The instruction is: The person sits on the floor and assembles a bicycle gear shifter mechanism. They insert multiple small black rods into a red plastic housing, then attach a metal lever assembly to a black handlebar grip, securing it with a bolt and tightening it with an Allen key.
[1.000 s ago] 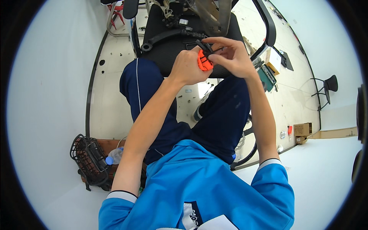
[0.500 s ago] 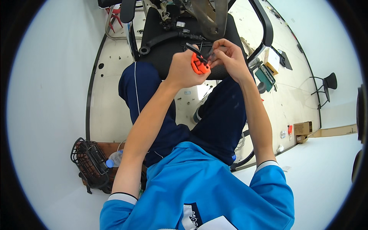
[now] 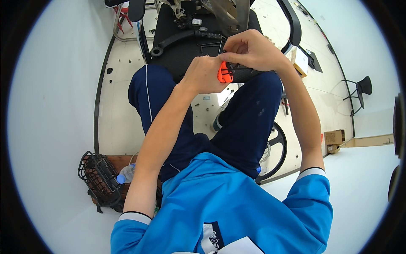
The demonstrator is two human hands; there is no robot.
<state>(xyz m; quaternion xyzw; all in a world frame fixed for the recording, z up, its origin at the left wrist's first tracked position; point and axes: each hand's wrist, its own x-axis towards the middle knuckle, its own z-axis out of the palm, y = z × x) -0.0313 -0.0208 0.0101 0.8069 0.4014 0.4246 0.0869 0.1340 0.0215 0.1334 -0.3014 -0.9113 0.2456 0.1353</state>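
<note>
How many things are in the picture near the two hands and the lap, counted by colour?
Orange and black: 1, the small tool gripped by the left hand and right hand.
Black: 2, the seat pad and the wire basket.
Clear with blue cap: 1, the plastic bottle.
Total: 4.

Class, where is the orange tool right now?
Head view, upper middle: the orange tool sits between the left hand and right hand, above the knees.
</note>
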